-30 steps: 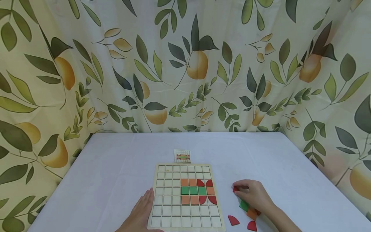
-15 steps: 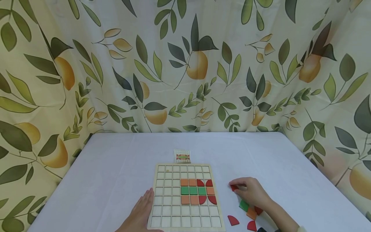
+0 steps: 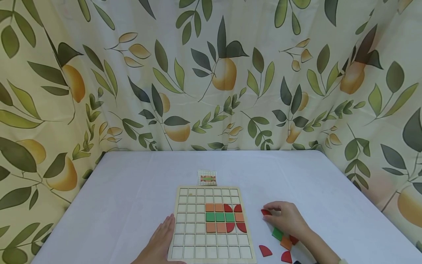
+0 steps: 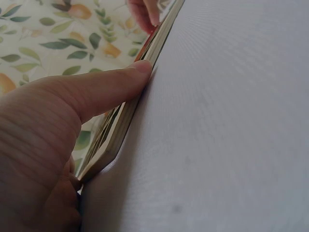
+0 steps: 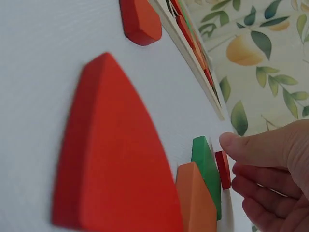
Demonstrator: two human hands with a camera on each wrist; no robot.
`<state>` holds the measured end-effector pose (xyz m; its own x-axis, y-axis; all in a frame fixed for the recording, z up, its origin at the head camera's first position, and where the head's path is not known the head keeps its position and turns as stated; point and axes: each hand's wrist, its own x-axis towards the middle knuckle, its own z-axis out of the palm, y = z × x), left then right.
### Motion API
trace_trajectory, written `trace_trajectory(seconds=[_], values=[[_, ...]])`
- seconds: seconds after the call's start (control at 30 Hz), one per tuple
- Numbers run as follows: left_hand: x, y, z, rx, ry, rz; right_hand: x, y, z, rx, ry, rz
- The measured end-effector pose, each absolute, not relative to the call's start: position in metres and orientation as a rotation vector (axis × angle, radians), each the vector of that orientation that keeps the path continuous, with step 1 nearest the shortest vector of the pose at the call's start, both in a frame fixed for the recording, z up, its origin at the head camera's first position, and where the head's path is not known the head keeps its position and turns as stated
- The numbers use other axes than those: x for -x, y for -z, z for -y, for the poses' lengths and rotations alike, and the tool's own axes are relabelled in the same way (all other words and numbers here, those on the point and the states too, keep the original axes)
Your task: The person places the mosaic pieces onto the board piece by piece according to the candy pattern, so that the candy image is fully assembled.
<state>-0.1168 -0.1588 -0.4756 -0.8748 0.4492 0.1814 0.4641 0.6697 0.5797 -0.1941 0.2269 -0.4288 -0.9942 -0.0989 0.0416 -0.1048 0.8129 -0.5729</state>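
Observation:
My right hand (image 3: 288, 220) pinches a red quarter-circle tile (image 3: 265, 212) between thumb and fingers, right of the gridded wooden board (image 3: 189, 240). In the right wrist view the thumb and curled fingers surround that tile's near end. On the board, orange squares (image 3: 210, 207), green squares (image 3: 219, 217) and red quarter-circles (image 3: 241, 227) fill part of the right half. My left hand (image 3: 158, 238) lies with straight fingers along the board's left edge. Its thumb (image 4: 113, 87) presses against the near edge in the left wrist view.
Loose on the white cloth lie a green square (image 3: 277, 234), an orange square (image 3: 286, 243) and red pieces, including quarter-circles (image 3: 265, 250) near the board's right edge. A small pattern card (image 3: 207, 178) stands beyond the board. A leaf-and-fruit curtain (image 3: 204, 73) hangs behind the table.
My right hand has shifted slightly left and away from me, and the red tile has turned between its fingertips. The left hand and the board have stayed put.

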Motion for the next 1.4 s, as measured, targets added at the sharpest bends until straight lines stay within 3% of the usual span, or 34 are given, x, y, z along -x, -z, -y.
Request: trace_trajectory(seconds=[0.67,1.4], values=[[0.117,0.471,0.159,0.763,1.067,2.884,0.195,0.431,-0.221,-0.194,-0.969,2.974],[0.117,0.473,0.159,0.753,1.081,2.882,0.214,0.426,-0.182,-0.686,-0.961,2.850]])
